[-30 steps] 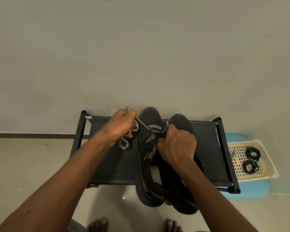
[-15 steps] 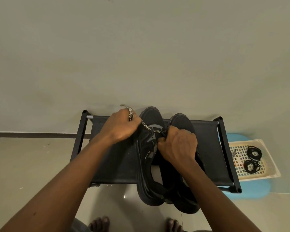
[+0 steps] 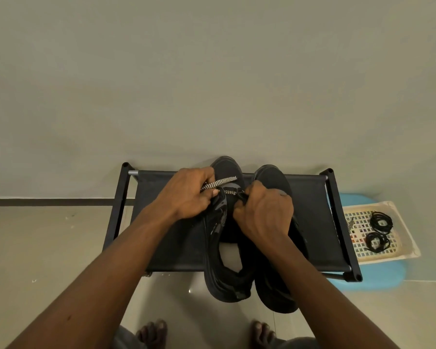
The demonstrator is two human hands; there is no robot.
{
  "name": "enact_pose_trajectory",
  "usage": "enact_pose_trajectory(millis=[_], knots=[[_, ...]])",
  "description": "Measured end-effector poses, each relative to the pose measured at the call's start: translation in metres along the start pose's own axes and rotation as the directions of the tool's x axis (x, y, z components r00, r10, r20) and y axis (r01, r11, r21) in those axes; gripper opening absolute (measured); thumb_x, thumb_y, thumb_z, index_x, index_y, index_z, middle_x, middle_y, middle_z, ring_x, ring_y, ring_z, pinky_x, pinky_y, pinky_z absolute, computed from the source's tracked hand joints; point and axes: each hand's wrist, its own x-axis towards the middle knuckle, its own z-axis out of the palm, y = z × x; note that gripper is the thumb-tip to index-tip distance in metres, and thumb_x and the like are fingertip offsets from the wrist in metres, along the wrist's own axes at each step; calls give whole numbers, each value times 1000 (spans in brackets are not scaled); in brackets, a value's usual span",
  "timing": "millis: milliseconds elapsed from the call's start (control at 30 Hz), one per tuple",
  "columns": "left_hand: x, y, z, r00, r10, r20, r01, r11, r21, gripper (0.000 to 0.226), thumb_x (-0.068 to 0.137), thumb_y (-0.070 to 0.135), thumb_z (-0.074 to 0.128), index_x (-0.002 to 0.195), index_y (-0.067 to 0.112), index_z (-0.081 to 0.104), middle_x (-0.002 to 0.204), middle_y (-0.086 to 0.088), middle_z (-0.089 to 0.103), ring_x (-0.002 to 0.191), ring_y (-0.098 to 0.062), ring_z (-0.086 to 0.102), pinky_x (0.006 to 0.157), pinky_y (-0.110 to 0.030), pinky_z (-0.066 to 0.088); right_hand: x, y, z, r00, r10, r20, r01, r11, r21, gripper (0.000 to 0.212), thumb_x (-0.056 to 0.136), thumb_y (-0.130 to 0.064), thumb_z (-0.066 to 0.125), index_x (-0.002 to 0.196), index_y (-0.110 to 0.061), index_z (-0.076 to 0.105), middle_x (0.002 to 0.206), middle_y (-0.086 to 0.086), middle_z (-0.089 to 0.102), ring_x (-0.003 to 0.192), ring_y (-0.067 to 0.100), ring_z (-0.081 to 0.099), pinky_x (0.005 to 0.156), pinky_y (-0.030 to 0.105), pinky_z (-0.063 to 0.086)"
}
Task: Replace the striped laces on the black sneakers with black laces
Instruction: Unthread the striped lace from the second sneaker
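Black-and-white striped woven lace [image 3: 220, 183] runs across the toe end of the left black fabric sneaker [image 3: 219, 233], one stretch pulled taut from the eyelet area out to the left, w/ a shorter bit [image 3: 229, 191] lying over the tongue. Left hand [image 3: 186, 193] has its grip closed around that lace, fingers curled over it just beside the sneaker's left edge. Right hand [image 3: 263, 214] sits on the same sneaker's lacing area, fingertips pinched in at the eyelets; exactly what the grip holds there is hidden by the knuckles, so can't tell if it's lace or the shoe's upper.

Second black fabric sneaker [image 3: 275, 180] lies touching the first on its right, mostly under the right forearm. Both shoes point toes toward the wall, heels hanging off the front edge of the low black fabric-topped rack shelf w/ black metal frame [image 3: 166, 238].

Right of the shelf, well apart from the shoes: cream plastic lattice basket [image 3: 363, 245] on a light blue plastic stool [image 3: 378, 275]. In the basket, two coiled bundles of black laces, far one [image 3: 382, 222] & near one [image 3: 376, 242], close together but not clearly touching. A small striped scrap [image 3: 350, 224] lies at the basket's left side, too small to make out.

Bare feet [image 3: 152, 332] show at bottom edge on pale glossy tile floor [image 3: 48, 248].
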Motion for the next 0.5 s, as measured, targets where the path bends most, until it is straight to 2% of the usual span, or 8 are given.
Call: enact_pose_trajectory(millis=[67, 133, 200, 300, 367, 500], knots=[[0, -4, -2, 999, -28, 45, 31, 997, -77, 16, 96, 21, 71, 86, 26, 59, 75, 9, 74, 76, -5, 72, 78, -39, 58, 0, -2, 2, 1000, 3, -5, -3, 1000, 18, 28, 90, -42, 56, 110, -23, 59, 75, -4, 58, 68, 21, 53, 87, 38, 45], [-1, -7, -3, 994, -54, 93, 70, 981, -182, 17, 97, 14, 70, 85, 21, 60, 76, 8, 77, 76, 1, 73, 80, -37, 59, 1, -3, 3, 1000, -5, -16, 5, 1000, 15, 26, 90, -41, 55, 109, -24, 57, 73, -5, 57, 65, 20, 52, 84, 38, 45], [-3, -11, -6, 987, -69, 147, 111, 947, -301, 17, 97, 8, 69, 85, 14, 59, 83, 3, 79, 86, -7, 77, 86, -42, 61, 1, -1, 5, 1000, 0, -29, 1, 999, 33, 23, 89, -38, 56, 106, -24, 58, 69, -6, 58, 62, 19, 52, 81, 37, 44], [-8, -15, -11, 966, -103, 235, 216, 822, -527, 18, 98, 1, 66, 85, 9, 56, 100, -9, 78, 96, -19, 78, 92, -44, 62, 1, 1, 6, 999, 15, -36, -12, 997, 76, 18, 87, -37, 58, 100, -24, 60, 66, -6, 59, 61, 19, 54, 83, 37, 43], [-11, -13, -14, 961, -128, 247, 250, 790, -560, 13, 99, 3, 66, 89, 7, 59, 105, -14, 77, 95, -20, 78, 93, -42, 62, 1, 1, 6, 999, 18, -33, -15, 996, 91, 17, 87, -37, 59, 99, -25, 59, 66, -6, 60, 62, 18, 55, 83, 36, 42], [-11, -11, -21, 968, -143, 206, 233, 814, -532, 8, 97, 12, 71, 99, 5, 66, 102, -17, 77, 96, -25, 77, 97, -48, 59, 1, -2, 4, 1000, 10, -10, -9, 994, 104, 19, 87, -38, 58, 101, -25, 54, 69, -5, 63, 65, 20, 59, 87, 38, 39]])
